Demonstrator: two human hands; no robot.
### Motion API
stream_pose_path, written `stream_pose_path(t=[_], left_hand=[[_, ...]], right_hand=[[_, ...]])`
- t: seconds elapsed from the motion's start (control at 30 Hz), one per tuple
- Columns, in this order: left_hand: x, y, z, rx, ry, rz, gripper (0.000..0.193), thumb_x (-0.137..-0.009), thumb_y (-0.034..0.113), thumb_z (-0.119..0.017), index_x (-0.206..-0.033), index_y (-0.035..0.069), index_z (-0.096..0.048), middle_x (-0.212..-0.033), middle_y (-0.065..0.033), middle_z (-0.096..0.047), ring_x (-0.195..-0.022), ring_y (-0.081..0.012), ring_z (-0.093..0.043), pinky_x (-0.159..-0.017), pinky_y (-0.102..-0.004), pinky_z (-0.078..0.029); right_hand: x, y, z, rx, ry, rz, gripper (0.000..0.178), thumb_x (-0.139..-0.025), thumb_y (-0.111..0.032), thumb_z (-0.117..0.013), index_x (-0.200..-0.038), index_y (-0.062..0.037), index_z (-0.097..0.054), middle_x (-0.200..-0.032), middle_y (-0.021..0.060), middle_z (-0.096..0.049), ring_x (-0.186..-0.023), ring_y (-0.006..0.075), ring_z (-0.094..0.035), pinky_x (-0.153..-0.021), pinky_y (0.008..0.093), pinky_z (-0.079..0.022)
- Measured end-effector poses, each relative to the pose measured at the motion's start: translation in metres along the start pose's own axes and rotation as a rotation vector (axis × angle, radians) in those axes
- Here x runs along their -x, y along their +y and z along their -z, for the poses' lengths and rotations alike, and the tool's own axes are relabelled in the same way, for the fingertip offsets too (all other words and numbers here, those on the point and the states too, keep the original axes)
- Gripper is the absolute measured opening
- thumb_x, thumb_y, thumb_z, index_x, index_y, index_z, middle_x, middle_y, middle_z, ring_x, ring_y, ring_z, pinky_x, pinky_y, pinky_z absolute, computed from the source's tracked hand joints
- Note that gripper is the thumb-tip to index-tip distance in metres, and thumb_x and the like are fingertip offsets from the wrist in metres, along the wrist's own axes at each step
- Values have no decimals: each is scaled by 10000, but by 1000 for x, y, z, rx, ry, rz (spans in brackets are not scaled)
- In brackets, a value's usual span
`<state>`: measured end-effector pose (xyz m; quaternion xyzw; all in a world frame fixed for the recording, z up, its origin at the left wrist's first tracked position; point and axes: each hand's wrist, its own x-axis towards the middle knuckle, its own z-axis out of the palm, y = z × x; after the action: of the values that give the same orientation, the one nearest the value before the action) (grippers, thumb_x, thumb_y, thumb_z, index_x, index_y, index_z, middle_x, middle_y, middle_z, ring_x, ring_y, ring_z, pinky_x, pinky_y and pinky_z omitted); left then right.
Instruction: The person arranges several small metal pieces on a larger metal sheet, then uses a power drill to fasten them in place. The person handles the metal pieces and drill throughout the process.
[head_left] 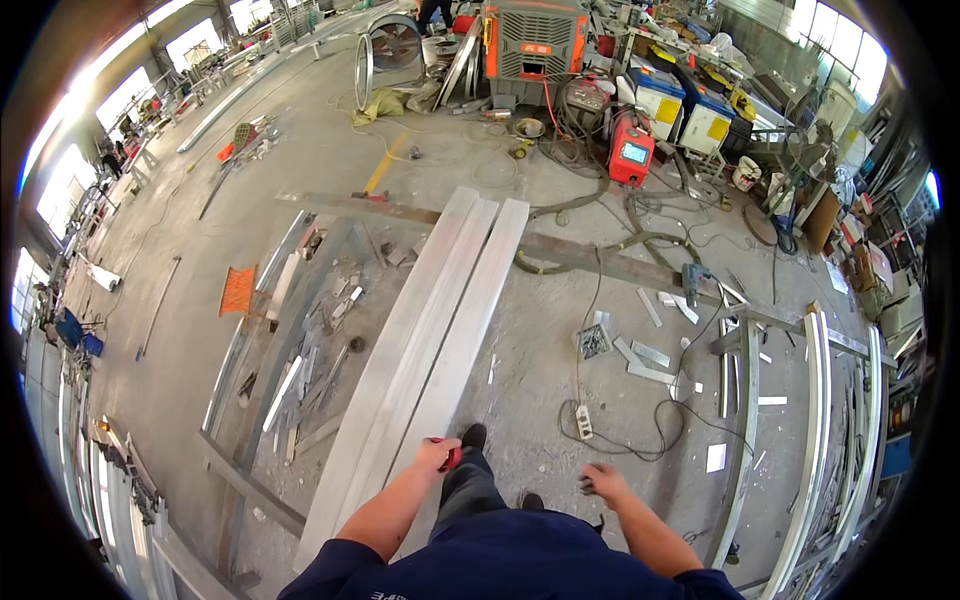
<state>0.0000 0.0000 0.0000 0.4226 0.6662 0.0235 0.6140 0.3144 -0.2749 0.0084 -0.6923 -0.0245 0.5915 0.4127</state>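
Observation:
My left hand (433,456) is closed around a small red rounded object (452,458), just over the near right edge of the long pale metal profiles. These profiles (478,290) lie side by side, slanting away from me, with a dark gap between two of them. They rest across a rusty steel beam (600,257) at the far side. To the right, my right hand (602,482) hangs above the floor with its fingers curled; something dark shows at the fingertips, too small to name. Nearest to it is a white power strip (584,421) with its cable.
Metal offcuts (645,360) and a small box of parts (593,341) lie right of the profiles. A drill (692,282) sits on the beam. Beyond stand a red welding machine (631,148), tangled cables, and a large orange-grey machine (535,45). Metal racks (815,430) stand at right.

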Motion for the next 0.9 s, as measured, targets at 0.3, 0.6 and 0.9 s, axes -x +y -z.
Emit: stream_pose_path(t=[0.3, 0.6, 0.9], left_hand=[[-192, 79, 64, -1419, 45, -107, 773, -800, 473, -683, -1381, 31, -429, -1445, -196, -437, -1378, -330, -365, -1117, -473, -324], [-279, 100, 81, -1389, 289, -349, 659, -874, 390, -611, -1403, 73, -379, -1418, -127, -421, -1341, -318, -363, -1118, -487, -262], [-213, 205, -16, -1379, 105, -615, 772, -756, 321, -745, -1399, 74, -398, -1428, -142, -395, -1337, -342, -365, -1121, -454, -298]], right_hand=[[104, 51, 70, 321, 501, -498, 345, -891, -280, -667, -1087, 2, -641, -854, 79, -675, -682, 183, -646, -573, 334, -535], [164, 59, -6, 30, 573, -587, 417, -901, -330, -655, -1167, -8, -651, -974, 108, -695, -789, 204, -667, -698, 339, -564], [172, 118, -26, -213, 581, -657, 377, -903, -316, -653, -1136, -19, -657, -967, 93, -690, -769, 200, -672, -667, 345, -569]])
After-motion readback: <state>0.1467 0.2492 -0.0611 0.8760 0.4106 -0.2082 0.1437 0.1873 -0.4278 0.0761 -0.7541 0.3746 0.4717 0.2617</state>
